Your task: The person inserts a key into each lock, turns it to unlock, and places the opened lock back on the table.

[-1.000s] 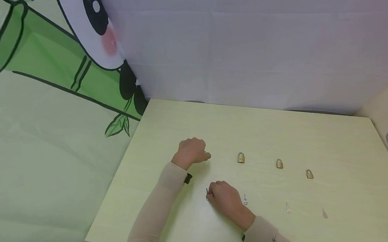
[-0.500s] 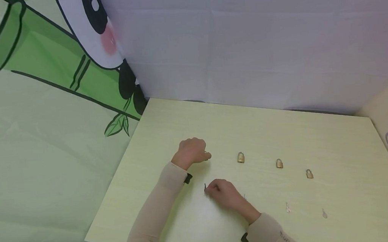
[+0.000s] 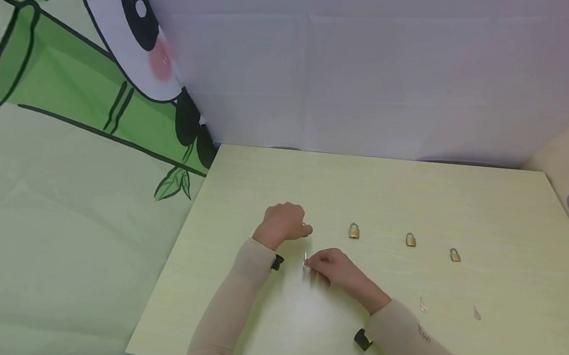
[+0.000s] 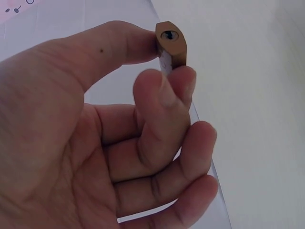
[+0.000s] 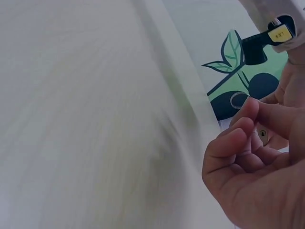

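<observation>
My left hand (image 3: 283, 223) hovers over the table and pinches a small brass padlock (image 4: 174, 47) between thumb and index finger. Its keyhole end faces the camera in the left wrist view; the shackle is hidden by the fingers. Lower and to the right, my right hand (image 3: 336, 267) pinches a small silvery key (image 3: 305, 263) by thumb and fingertips. A thin ring (image 5: 239, 100) stands out past those fingertips in the right wrist view, where the padlock (image 5: 263, 134) shows behind them. Key and padlock are apart.
Three brass padlocks, the left (image 3: 353, 231), middle (image 3: 410, 240) and right one (image 3: 454, 255), lie in a row on the pale table (image 3: 365, 188). In front of them lie two keys, one nearer (image 3: 423, 305) and one farther right (image 3: 477, 313). Fabric walls border the table.
My right hand has moved up and away from me, bringing the key closer to the left hand. A loose key on the table is now covered by the right arm. My left hand stays nearly still.
</observation>
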`<action>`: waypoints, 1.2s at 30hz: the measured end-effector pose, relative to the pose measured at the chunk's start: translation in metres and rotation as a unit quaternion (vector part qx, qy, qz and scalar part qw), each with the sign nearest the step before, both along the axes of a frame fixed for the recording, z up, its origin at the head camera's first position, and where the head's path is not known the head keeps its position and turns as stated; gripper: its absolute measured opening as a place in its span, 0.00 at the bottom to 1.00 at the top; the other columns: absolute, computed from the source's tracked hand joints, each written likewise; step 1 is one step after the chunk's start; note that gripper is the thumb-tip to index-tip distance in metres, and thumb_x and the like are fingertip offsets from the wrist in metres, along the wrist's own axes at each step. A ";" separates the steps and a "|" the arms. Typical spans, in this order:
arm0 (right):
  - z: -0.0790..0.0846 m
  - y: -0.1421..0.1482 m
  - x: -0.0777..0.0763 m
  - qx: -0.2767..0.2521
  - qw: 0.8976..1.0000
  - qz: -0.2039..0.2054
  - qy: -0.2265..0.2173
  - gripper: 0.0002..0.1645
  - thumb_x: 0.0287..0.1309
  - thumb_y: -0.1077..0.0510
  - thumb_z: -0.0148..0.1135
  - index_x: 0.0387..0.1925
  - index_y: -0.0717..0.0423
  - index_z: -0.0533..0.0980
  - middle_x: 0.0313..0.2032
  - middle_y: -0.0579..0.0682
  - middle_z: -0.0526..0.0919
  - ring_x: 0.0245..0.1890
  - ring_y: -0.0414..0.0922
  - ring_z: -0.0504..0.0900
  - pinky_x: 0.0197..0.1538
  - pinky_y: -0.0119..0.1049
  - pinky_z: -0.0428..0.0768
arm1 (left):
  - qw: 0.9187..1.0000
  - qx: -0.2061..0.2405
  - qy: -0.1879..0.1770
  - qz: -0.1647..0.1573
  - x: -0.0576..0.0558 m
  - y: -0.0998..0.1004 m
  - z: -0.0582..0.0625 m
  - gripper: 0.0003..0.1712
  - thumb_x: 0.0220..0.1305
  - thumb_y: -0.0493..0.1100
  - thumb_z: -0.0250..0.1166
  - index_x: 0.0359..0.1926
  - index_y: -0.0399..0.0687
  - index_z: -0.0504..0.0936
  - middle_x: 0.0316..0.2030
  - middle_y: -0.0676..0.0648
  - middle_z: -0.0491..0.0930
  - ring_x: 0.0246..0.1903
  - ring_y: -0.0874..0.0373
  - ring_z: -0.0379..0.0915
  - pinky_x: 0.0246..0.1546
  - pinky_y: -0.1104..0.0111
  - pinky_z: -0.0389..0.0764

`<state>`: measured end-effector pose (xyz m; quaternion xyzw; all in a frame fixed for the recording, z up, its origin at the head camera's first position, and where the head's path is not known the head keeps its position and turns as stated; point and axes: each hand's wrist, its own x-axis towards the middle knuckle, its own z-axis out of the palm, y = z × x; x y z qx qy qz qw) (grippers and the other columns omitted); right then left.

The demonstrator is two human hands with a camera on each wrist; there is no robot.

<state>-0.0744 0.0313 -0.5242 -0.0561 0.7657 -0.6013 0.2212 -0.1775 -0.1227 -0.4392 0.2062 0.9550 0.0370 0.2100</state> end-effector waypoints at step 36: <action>0.009 0.002 -0.030 -0.075 0.996 -0.016 -0.053 0.20 0.69 0.55 0.60 0.30 0.71 0.77 0.23 0.52 0.74 0.22 0.45 0.67 0.26 0.36 0.70 | 0.999 0.004 0.006 -0.032 0.002 0.004 -0.001 0.22 0.63 0.52 0.63 0.17 0.53 0.67 0.15 0.55 0.60 0.17 0.60 0.56 0.21 0.67 0.62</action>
